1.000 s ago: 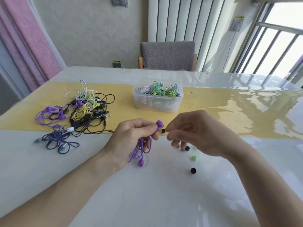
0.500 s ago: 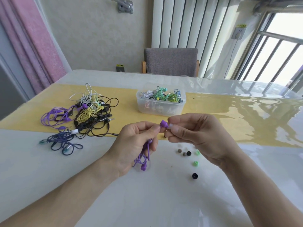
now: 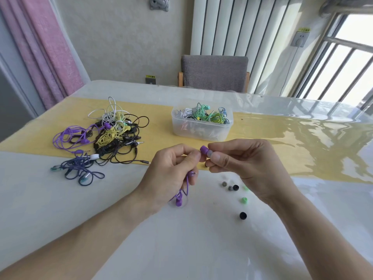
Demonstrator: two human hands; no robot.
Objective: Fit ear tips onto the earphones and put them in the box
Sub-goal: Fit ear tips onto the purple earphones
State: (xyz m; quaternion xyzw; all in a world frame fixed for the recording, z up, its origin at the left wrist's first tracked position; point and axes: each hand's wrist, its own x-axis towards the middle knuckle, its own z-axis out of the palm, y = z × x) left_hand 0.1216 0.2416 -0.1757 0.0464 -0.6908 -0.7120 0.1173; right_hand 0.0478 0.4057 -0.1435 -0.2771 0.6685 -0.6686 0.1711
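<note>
My left hand (image 3: pixel 171 172) pinches a purple earbud (image 3: pixel 204 149) at chest height over the table; its purple cable and second bud (image 3: pixel 178 202) hang below the palm. My right hand (image 3: pixel 242 164) meets it from the right, thumb and forefinger pressed against the bud's end, where a black ear tip (image 3: pixel 206 164) peeks out below the fingers. Loose ear tips lie on the table under my right hand: black (image 3: pixel 243 215), green (image 3: pixel 244 200), black (image 3: pixel 235 187) and grey (image 3: pixel 224 184). The clear plastic box (image 3: pixel 201 129) holding several earphones stands behind my hands.
A tangled pile of earphones (image 3: pixel 113 134) in purple, yellow, black and white lies at the left on the yellow runner (image 3: pixel 157 126), with a dark blue pair (image 3: pixel 80 168) nearer me. A grey chair (image 3: pixel 214 72) stands at the table's far side.
My hands have come together: the right fingers, apart from the bud a second ago with the black tip between them, now press against the purple earbud. The view has tilted slightly.
</note>
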